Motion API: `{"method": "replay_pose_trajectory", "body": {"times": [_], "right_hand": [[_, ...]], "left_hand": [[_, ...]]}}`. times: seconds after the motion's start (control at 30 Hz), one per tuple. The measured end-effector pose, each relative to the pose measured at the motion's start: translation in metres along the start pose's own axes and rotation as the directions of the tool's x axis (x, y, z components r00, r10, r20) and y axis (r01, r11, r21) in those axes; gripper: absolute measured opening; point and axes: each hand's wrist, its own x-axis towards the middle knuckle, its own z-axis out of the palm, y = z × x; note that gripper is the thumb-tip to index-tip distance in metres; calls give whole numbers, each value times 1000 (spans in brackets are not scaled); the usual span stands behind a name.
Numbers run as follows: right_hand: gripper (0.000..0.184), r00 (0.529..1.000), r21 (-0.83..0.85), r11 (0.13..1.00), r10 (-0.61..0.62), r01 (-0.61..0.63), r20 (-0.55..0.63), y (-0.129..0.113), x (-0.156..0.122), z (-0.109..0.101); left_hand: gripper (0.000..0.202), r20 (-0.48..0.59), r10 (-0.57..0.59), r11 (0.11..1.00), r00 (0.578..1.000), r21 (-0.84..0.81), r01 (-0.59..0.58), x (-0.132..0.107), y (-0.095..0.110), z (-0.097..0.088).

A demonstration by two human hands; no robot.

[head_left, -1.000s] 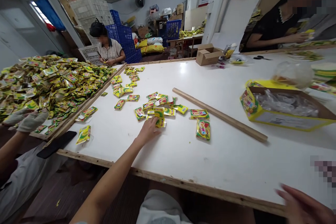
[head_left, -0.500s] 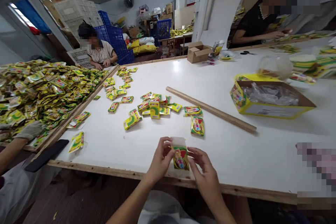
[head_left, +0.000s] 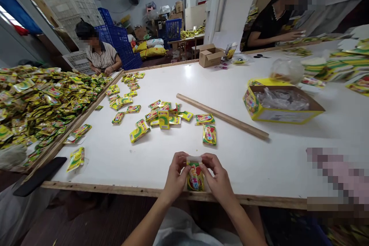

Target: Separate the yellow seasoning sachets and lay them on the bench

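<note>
Close to the table's front edge, a small green and yellow printed carton is held between my two hands, its pale flap raised at the far end. My left hand grips its left side, thumb on the printed face. On the other side, my right hand has its thumb on the carton's upper right and its fingers bent behind the flap. Another such carton lies just beyond my hands. Further left is a loose cluster of several cartons.
A wooden strip lies slantwise across the white table. To its right stands a yellow display box with clear plastic inside. A large heap of packets fills the left side behind a wooden rail. Co-workers sit at the far left and right.
My right hand has closed in on the carton, its thumb and fingers now at the flap end. The whole view has shifted slightly. A co-worker's gloved hand at the left has moved back.
</note>
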Motion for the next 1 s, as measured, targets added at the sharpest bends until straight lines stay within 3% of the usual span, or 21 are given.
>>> {"method": "replay_pose_trajectory", "body": {"times": [0.2,0.33,0.5,0.73,0.8,0.87,0.93,1.0], "right_hand": [[16,995,-8,996,-88,89,51,-11,-8,2],[15,999,-30,999,-31,31,-10,-15,-5,5],[17,1000,-88,996,18,-18,6,-16,2,2],[17,997,31,1000,-5,3,80,-11,-14,6],[16,999,13,1000,-26,25,31,-14,-23,5],[15,991,-77,994,-87,80,-104,-20,-35,-10],[15,924,-259,960,-193,108,-331,-26,-49,-44],[14,754,-493,869,-346,34,-559,-29,-70,-95]], "left_hand": [[14,22,36,991,999,131,-39,-7,10,2],[16,-40,-28,988,999,153,34,-6,14,4],[16,-95,-62,990,994,120,73,-2,9,6],[17,-12,-28,986,1000,162,29,-13,6,1],[19,19,-14,979,1000,204,9,-16,7,2],[25,30,-14,967,999,255,6,-18,8,-1],[35,-16,-35,948,999,316,39,-17,6,-11],[38,-104,-35,902,994,425,76,-9,1,-31]]}}
